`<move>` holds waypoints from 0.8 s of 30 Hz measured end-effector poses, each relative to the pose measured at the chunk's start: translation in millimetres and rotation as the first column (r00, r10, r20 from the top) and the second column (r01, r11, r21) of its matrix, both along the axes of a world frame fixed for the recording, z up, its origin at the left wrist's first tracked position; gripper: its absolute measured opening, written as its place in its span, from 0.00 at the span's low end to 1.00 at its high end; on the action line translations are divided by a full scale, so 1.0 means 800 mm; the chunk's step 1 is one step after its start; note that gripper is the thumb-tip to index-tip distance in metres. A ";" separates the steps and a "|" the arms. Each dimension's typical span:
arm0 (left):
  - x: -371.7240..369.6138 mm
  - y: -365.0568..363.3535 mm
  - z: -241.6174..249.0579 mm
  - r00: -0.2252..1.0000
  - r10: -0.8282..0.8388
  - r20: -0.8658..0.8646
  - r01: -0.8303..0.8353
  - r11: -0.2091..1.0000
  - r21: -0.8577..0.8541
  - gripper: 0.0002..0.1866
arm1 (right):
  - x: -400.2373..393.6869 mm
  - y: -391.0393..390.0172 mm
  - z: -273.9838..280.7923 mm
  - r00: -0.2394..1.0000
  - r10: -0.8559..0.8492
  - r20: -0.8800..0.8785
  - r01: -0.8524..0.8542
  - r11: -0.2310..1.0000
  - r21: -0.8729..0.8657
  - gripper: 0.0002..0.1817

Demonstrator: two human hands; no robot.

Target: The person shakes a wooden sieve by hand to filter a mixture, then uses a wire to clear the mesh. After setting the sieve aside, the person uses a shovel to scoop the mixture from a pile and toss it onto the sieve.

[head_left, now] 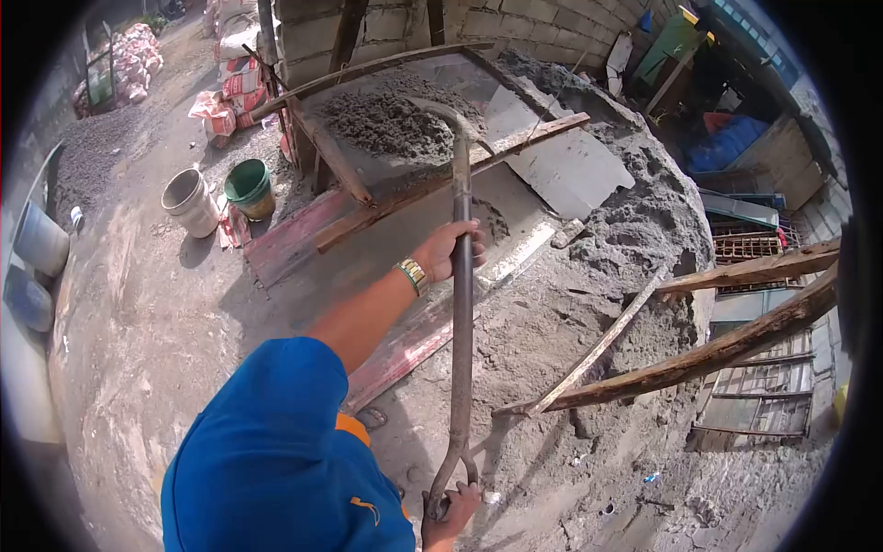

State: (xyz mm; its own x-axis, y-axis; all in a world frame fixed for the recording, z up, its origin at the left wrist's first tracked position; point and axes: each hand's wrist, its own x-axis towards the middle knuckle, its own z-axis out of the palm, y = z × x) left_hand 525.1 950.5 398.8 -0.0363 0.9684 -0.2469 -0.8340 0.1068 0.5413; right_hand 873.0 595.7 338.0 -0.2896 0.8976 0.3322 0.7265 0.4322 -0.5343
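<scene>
My left hand, with a metal watch at its wrist, is wrapped round the dark shaft of a shovel about midway along it. At the frame's bottom, my right hand grips the handle end of the same shovel. The shovel's head reaches away from me to a heap of wet grey mix, inside a frame of wooden boards. Its blade is hard to make out against the mix. A flat grey sheet lies right of the shaft.
Two buckets, one whitish and one green, stand left of the boards. Grey sand is heaped at the right, with wooden poles across it. Stacked sacks are behind. Blue containers stand far left.
</scene>
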 end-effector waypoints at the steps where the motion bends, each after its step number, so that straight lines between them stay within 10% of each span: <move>1: 0.013 -0.026 -0.003 0.998 -0.049 0.041 0.049 0.999 -0.012 0.13 | 0.019 -0.019 -0.021 0.997 -0.066 0.040 0.068 0.997 -0.037 0.30; 8: 0.155 -0.220 -0.073 0.649 -0.758 0.066 0.753 0.653 0.087 0.15 | 0.178 -0.249 -0.126 0.914 -0.385 0.128 0.399 0.798 -0.452 0.36; 15: 0.406 -0.387 -0.085 0.029 -0.996 -0.084 1.000 0.029 0.005 0.28 | 0.278 -0.575 -0.157 0.723 -0.645 0.246 0.633 0.476 -0.611 0.59; 16: 0.443 -0.407 -0.085 -0.078 -0.993 -0.088 0.996 -0.075 -0.039 0.30 | 0.277 -0.607 -0.148 0.697 -0.641 0.321 0.704 0.527 -0.476 0.37; 17: 0.477 -0.420 -0.084 -0.145 -0.985 -0.094 0.989 -0.142 -0.037 0.29 | 0.274 -0.640 -0.141 0.696 -0.661 0.280 0.694 0.521 -0.497 0.35; 21: 0.599 -0.463 -0.138 -0.213 -0.977 -0.025 0.976 -0.211 -0.059 0.22 | 0.225 -0.704 -0.084 0.651 -0.743 0.153 0.606 0.388 -0.694 0.43; 24: 0.688 -0.477 -0.193 0.057 -0.995 0.086 0.992 0.047 -0.120 0.20 | 0.177 -0.773 -0.159 0.531 -0.826 -0.191 0.486 0.481 -0.730 0.40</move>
State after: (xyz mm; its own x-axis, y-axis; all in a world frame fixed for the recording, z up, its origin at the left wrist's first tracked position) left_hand 1075.7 568.8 244.5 0.9297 0.0588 -0.3635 0.1205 0.8842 0.4512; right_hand 1014.3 -22.7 210.5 0.5133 0.7687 -0.3816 0.2245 -0.5494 -0.8049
